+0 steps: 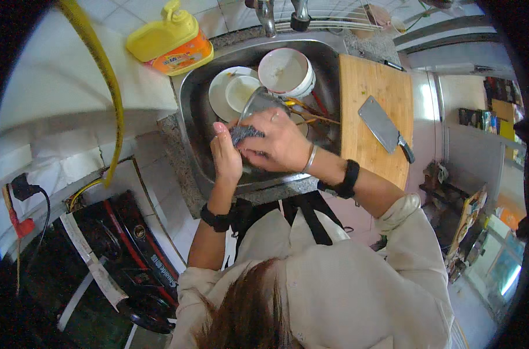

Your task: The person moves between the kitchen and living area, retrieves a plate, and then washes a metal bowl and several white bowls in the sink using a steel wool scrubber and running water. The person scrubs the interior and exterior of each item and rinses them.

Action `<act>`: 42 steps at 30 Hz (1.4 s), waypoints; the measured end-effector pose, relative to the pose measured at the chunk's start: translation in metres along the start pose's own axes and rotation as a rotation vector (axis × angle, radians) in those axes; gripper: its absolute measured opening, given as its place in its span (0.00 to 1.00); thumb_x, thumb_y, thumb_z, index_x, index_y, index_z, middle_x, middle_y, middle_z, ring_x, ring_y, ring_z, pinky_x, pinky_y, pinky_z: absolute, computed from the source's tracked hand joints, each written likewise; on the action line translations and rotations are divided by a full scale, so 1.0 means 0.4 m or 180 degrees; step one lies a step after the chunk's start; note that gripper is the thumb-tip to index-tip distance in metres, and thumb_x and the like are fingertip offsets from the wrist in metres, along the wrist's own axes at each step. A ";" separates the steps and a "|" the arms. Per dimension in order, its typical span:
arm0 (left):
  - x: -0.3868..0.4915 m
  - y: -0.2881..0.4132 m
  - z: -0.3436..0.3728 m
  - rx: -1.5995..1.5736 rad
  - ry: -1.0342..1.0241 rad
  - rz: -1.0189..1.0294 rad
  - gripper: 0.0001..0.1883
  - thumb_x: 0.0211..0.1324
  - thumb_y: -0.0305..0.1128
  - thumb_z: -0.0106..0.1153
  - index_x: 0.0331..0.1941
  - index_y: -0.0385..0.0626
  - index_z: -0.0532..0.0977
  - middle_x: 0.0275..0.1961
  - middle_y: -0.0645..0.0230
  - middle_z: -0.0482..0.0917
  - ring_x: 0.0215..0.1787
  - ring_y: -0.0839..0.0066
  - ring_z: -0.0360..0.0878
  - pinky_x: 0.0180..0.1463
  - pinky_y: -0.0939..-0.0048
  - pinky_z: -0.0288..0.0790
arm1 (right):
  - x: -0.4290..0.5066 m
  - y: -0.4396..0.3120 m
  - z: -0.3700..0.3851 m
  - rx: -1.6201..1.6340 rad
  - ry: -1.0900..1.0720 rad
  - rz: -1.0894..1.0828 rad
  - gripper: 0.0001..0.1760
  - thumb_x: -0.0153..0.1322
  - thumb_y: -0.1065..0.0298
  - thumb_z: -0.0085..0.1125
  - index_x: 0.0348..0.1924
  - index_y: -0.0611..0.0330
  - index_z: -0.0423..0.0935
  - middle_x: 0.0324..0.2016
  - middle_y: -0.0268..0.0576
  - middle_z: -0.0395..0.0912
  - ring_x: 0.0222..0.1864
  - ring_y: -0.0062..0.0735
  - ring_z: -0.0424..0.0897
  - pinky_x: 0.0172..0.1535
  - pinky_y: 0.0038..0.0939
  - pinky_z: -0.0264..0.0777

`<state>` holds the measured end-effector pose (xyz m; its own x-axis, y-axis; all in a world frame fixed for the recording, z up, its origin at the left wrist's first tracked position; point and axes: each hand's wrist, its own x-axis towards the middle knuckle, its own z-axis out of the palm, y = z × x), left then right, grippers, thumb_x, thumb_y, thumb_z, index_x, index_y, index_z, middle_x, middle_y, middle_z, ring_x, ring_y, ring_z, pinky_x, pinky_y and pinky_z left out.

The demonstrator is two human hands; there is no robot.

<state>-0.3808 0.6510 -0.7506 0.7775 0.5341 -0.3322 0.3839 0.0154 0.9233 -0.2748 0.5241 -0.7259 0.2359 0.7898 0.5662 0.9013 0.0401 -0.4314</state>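
Over the sink, a clear cup [258,104] is held tilted, partly covered by my right hand [277,141]. My left hand [226,152] is on its near left side, thumb up; its other fingers are mostly hidden. A dark grey scrubber [243,133] is bunched between the two hands, pinched by the thumb and fingers of my right hand. Below, in the steel sink [194,144], a small white dish [240,94] sits on a white plate [218,98]. Beside them stand stacked white bowls [284,72] with red rims. Several wooden chopsticks [319,117] lie near the bowls.
A cleaver [380,124] lies on the wooden cutting board [356,144] at the sink's right. A yellow detergent jug [170,41] stands behind the sink's left corner. Metal taps [266,17] overhang the far rim. A yellow hose [114,91] and black gas stove [129,244] are at left.
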 end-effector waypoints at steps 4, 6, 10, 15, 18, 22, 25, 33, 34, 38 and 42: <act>-0.006 0.016 -0.037 -0.0204 0.0001 0.0726 0.27 0.73 0.48 0.39 0.45 0.33 0.78 0.35 0.70 0.81 0.37 0.77 0.74 0.45 0.73 0.69 | -0.052 0.096 -0.003 0.1892 0.0567 0.3192 0.11 0.67 0.61 0.63 0.40 0.54 0.80 0.44 0.41 0.77 0.47 0.35 0.76 0.51 0.35 0.69; -0.020 0.018 -0.046 -0.0277 -0.0039 0.0762 0.17 0.71 0.38 0.49 0.44 0.34 0.78 0.33 0.75 0.79 0.35 0.85 0.72 0.40 0.79 0.67 | -0.096 0.148 0.008 0.3081 0.1089 0.4359 0.15 0.71 0.56 0.57 0.46 0.54 0.79 0.45 0.38 0.78 0.47 0.30 0.76 0.49 0.35 0.71; -0.050 0.003 -0.014 -0.0857 0.0309 0.0759 0.18 0.70 0.41 0.50 0.38 0.34 0.77 0.32 0.76 0.77 0.33 0.84 0.71 0.38 0.78 0.67 | -0.155 0.112 0.081 0.5286 0.1909 0.5503 0.21 0.75 0.53 0.45 0.54 0.56 0.74 0.49 0.42 0.79 0.52 0.39 0.76 0.56 0.43 0.70; -0.018 -0.040 0.021 0.0827 0.0341 0.2576 0.18 0.69 0.41 0.49 0.38 0.33 0.76 0.27 0.60 0.79 0.26 0.67 0.80 0.31 0.67 0.72 | -0.086 -0.016 0.147 0.6283 0.1831 0.5888 0.21 0.76 0.55 0.39 0.53 0.56 0.74 0.49 0.45 0.79 0.50 0.42 0.78 0.56 0.49 0.70; 0.003 -0.058 -0.006 0.1118 0.0010 0.2746 0.15 0.61 0.37 0.59 0.37 0.32 0.77 0.30 0.54 0.80 0.27 0.53 0.79 0.34 0.61 0.74 | -0.054 -0.056 0.131 0.6319 0.1967 0.5947 0.21 0.76 0.56 0.37 0.52 0.57 0.73 0.48 0.46 0.79 0.49 0.44 0.79 0.56 0.52 0.70; -0.017 -0.048 -0.049 0.2203 -0.0453 0.2799 0.15 0.46 0.35 0.69 0.29 0.34 0.77 0.28 0.54 0.79 0.28 0.53 0.78 0.32 0.60 0.74 | -0.070 -0.022 0.075 0.6180 0.2011 0.5936 0.21 0.76 0.57 0.37 0.52 0.58 0.73 0.47 0.47 0.80 0.47 0.42 0.80 0.55 0.50 0.71; -0.058 -0.024 -0.064 0.1892 -0.0860 0.3511 0.12 0.42 0.33 0.67 0.23 0.38 0.75 0.28 0.57 0.78 0.28 0.58 0.79 0.29 0.62 0.74 | -0.096 0.049 0.035 0.6137 0.2048 0.5359 0.22 0.77 0.54 0.43 0.50 0.60 0.77 0.44 0.47 0.81 0.42 0.40 0.82 0.52 0.44 0.76; -0.077 -0.032 -0.083 0.1831 -0.0591 0.3693 0.10 0.39 0.29 0.64 0.19 0.44 0.70 0.21 0.66 0.69 0.20 0.68 0.72 0.21 0.68 0.66 | -0.122 0.026 0.007 0.5877 0.1369 0.4749 0.21 0.76 0.52 0.48 0.51 0.59 0.76 0.46 0.41 0.81 0.45 0.34 0.80 0.51 0.41 0.75; -0.075 -0.035 -0.091 0.1979 -0.0619 0.3518 0.11 0.42 0.32 0.66 0.20 0.44 0.71 0.21 0.66 0.72 0.20 0.68 0.73 0.21 0.67 0.67 | -0.117 0.023 -0.001 0.5947 0.1435 0.5140 0.22 0.76 0.53 0.49 0.54 0.60 0.75 0.49 0.45 0.80 0.50 0.37 0.79 0.59 0.40 0.69; -0.113 -0.024 -0.094 0.1994 -0.0748 0.3550 0.09 0.42 0.31 0.64 0.19 0.45 0.71 0.21 0.67 0.71 0.20 0.71 0.73 0.22 0.68 0.67 | -0.096 0.033 -0.021 0.5327 0.1907 0.4611 0.21 0.76 0.52 0.50 0.52 0.58 0.76 0.47 0.42 0.81 0.47 0.36 0.80 0.55 0.40 0.72; -0.131 0.019 -0.072 0.1805 -0.0832 0.3955 0.07 0.40 0.26 0.60 0.19 0.46 0.70 0.21 0.68 0.68 0.19 0.72 0.71 0.22 0.70 0.67 | -0.092 -0.006 0.038 0.7410 0.1204 0.3919 0.20 0.75 0.54 0.51 0.50 0.60 0.77 0.46 0.44 0.81 0.44 0.36 0.81 0.46 0.41 0.78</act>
<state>-0.4328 0.6475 -0.7208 0.7999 -0.2279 0.5551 -0.5212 -0.7224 0.4544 -0.2911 0.5042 -0.7564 0.2824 0.8859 -0.3681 -0.9520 0.3060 0.0060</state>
